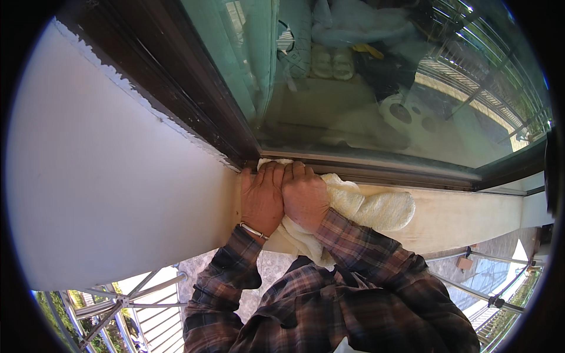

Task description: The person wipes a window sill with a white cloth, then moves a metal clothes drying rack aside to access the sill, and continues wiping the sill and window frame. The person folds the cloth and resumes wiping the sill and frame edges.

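Observation:
A pale yellow towel (384, 209) lies bunched on the window sill (459, 212) and hangs over its near edge. My right hand (305, 194) is closed on part of it. Close against it, my left hand (263, 198) presses towel cloth into the lower left corner of the dark window frame (379, 174); its fingertips rest on the frame's bottom rail. A bit of towel shows beyond the fingers of both hands. What lies under the palms is hidden.
A white wall (110, 176) rises close on the left. Behind the window glass (335, 114) are a teal curtain (238, 53) and pale slippers (332, 61). Metal railing bars (132, 304) stand at the lower left, with metal tubes (481, 300) at the lower right.

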`<action>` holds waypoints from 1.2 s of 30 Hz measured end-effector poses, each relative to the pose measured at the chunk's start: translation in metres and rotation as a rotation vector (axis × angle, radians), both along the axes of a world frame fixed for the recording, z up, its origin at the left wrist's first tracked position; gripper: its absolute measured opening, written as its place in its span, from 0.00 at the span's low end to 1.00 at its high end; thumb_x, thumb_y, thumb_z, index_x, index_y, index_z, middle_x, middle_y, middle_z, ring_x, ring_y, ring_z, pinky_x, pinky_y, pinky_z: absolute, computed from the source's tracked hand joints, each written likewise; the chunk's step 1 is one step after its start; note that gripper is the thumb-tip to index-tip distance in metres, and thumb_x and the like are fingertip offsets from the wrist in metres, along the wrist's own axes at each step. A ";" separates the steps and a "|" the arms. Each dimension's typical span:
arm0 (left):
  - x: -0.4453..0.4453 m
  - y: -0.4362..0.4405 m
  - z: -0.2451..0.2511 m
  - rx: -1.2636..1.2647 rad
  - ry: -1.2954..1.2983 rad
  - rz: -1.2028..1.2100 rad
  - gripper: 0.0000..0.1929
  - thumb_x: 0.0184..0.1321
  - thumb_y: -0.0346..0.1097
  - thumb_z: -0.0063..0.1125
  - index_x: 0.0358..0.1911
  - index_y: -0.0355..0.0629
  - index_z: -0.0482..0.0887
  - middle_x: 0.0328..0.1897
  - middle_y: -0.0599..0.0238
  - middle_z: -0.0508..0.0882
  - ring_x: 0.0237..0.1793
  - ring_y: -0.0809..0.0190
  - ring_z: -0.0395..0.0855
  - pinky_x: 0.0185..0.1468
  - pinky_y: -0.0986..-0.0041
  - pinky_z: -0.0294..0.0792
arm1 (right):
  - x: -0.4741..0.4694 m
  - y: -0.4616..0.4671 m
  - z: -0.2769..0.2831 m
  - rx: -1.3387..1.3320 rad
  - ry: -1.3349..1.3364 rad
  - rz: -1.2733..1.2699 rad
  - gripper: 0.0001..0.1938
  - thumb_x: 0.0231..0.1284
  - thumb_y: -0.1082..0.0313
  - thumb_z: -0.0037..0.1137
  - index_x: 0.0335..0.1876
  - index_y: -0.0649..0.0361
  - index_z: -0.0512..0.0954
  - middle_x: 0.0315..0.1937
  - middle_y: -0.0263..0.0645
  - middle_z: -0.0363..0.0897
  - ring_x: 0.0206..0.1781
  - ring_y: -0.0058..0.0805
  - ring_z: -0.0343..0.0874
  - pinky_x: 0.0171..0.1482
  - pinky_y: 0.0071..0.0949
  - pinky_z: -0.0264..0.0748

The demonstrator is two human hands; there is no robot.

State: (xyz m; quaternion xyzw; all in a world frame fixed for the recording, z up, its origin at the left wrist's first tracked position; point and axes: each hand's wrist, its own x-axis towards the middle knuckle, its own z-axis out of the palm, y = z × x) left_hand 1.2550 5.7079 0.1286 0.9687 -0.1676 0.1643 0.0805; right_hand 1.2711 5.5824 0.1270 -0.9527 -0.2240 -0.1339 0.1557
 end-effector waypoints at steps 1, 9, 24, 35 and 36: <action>-0.001 0.007 -0.002 -0.017 -0.004 0.044 0.21 0.63 0.36 0.54 0.60 0.42 0.76 0.58 0.61 0.81 0.62 0.58 0.78 0.70 0.53 0.55 | 0.001 0.007 -0.002 -0.014 -0.002 -0.003 0.14 0.48 0.70 0.57 0.41 0.68 0.79 0.37 0.48 0.79 0.38 0.41 0.81 0.40 0.33 0.81; -0.009 0.020 0.009 -0.060 -0.023 0.092 0.18 0.60 0.29 0.54 0.55 0.38 0.76 0.59 0.54 0.82 0.62 0.54 0.78 0.70 0.55 0.59 | 0.013 0.015 0.004 0.346 0.038 0.183 0.16 0.49 0.73 0.57 0.46 0.68 0.80 0.42 0.50 0.82 0.41 0.47 0.83 0.45 0.39 0.81; -0.086 -0.019 0.003 -0.415 -0.002 0.061 0.28 0.53 0.22 0.57 0.61 0.38 0.77 0.62 0.51 0.82 0.60 0.50 0.81 0.70 0.53 0.65 | -0.014 -0.040 0.032 0.089 -0.058 0.321 0.24 0.48 0.67 0.63 0.56 0.56 0.78 0.43 0.40 0.78 0.45 0.39 0.77 0.49 0.39 0.69; -0.088 -0.002 0.002 -0.552 -0.061 0.171 0.17 0.61 0.28 0.59 0.54 0.40 0.81 0.53 0.56 0.86 0.52 0.50 0.81 0.61 0.56 0.64 | 0.007 -0.032 0.039 -0.122 -0.023 0.224 0.10 0.48 0.68 0.59 0.38 0.55 0.82 0.33 0.43 0.79 0.41 0.41 0.81 0.44 0.40 0.72; -0.086 -0.003 0.002 -0.554 -0.056 0.174 0.17 0.61 0.29 0.59 0.54 0.41 0.81 0.53 0.57 0.86 0.53 0.52 0.81 0.62 0.56 0.63 | 0.011 -0.029 0.039 -0.134 -0.037 0.217 0.09 0.48 0.68 0.59 0.37 0.55 0.82 0.32 0.44 0.79 0.40 0.41 0.81 0.42 0.40 0.73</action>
